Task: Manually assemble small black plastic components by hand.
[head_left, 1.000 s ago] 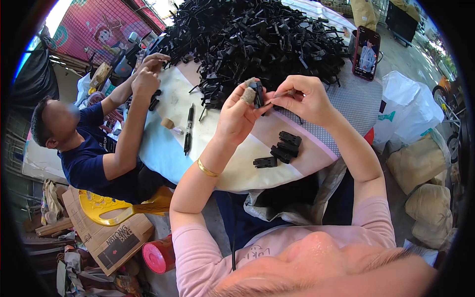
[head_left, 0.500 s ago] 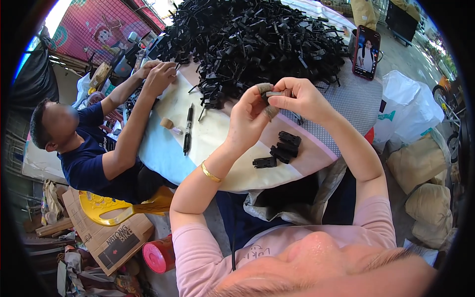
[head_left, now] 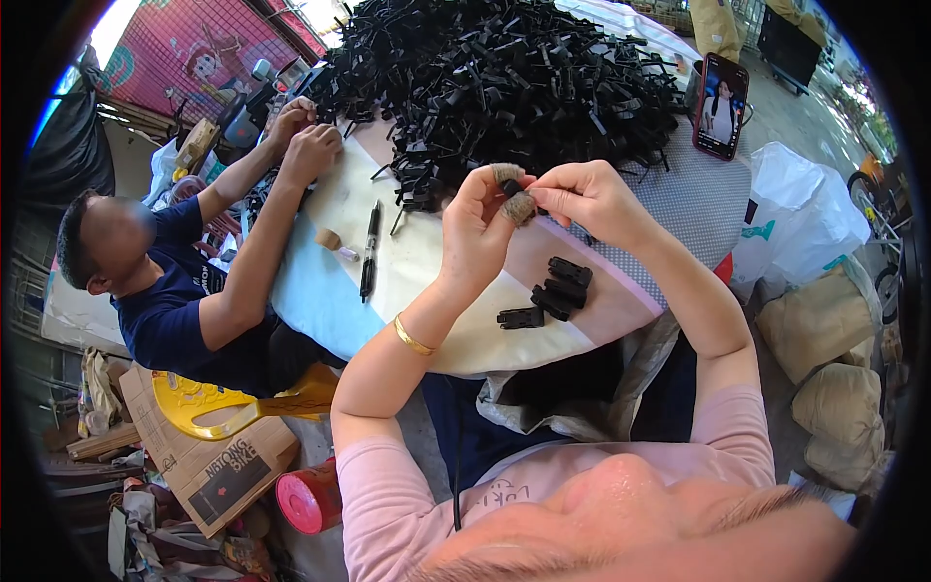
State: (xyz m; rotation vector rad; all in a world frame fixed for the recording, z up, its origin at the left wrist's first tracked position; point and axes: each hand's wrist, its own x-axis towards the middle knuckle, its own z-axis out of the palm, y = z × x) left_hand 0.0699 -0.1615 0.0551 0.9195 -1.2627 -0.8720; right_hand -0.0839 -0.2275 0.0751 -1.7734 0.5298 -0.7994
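My left hand [head_left: 482,218] and my right hand [head_left: 585,197] meet above the table and pinch one small black plastic part [head_left: 511,186] between their fingertips. Two left fingertips wear tan tape. Below the hands, several finished black parts [head_left: 555,293] lie on the pale cloth-covered table [head_left: 407,281]. A big heap of black plastic strips [head_left: 504,82] fills the far half of the table.
A person in a dark blue shirt [head_left: 179,301] sits at the left, both hands at the heap's edge. A black pen [head_left: 369,250] and a small tan roll [head_left: 330,240] lie near them. A phone [head_left: 720,106] stands at the right. Sacks [head_left: 824,320], a yellow stool [head_left: 233,407] and a red can [head_left: 310,500] surround the table.
My hands have closed together on the black part and lowered slightly. The other person's hands have shifted along the heap's edge.
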